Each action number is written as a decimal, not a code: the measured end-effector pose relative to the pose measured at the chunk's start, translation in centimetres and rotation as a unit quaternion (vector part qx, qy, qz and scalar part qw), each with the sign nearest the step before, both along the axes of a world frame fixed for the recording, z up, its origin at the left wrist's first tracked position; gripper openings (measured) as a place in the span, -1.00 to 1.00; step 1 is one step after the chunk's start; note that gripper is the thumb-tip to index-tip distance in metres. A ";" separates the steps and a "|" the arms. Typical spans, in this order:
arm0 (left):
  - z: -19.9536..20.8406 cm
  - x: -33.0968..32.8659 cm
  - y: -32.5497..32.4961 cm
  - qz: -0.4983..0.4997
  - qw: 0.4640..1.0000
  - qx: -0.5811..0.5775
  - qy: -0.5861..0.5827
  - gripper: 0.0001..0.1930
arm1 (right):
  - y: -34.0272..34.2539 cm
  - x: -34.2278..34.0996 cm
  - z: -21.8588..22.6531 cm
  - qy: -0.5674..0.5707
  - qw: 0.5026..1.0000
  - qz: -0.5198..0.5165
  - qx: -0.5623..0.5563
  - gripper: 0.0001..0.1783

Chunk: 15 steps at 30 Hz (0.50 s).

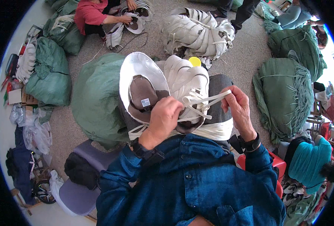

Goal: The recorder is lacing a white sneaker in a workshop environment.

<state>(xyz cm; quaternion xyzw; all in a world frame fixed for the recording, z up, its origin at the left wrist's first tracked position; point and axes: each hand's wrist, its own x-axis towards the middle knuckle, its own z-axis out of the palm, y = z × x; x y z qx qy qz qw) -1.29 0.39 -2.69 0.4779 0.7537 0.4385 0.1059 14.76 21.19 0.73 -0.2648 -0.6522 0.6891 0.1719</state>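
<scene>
On my lap lies a white shoe upper (pixel 184 77) with its lacing part-way threaded and loose ends sticking out. My right hand (pixel 237 107) pinches a flat white shoelace (pixel 212 98) and holds it stretched out to the right of the upper. At the lacing, my left hand (pixel 162 117) is closed, its fingertips on the lace where it meets the upper; they partly hide the contact. Left of it, a second white upper (pixel 127 79) stands opened out, its brown lining and a small label showing. A bundle of white laces (pixel 216 130) lies across my lap.
A stack of white uppers (pixel 197 32) stands ahead on the floor. Green sacks (pixel 99 96) are at the left, and another green sack (pixel 283 94) with cords is at the right. A co-worker in a red top (pixel 89 17) handles uppers. A purple chair (pixel 76 196) stands lower left.
</scene>
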 end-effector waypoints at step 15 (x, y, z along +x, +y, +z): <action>-1.6 1.1 -0.9 0.021 0.988 -0.006 0.151 -0.82 | -5.0 -2.6 -0.3 -0.026 0.862 0.256 0.436 -0.88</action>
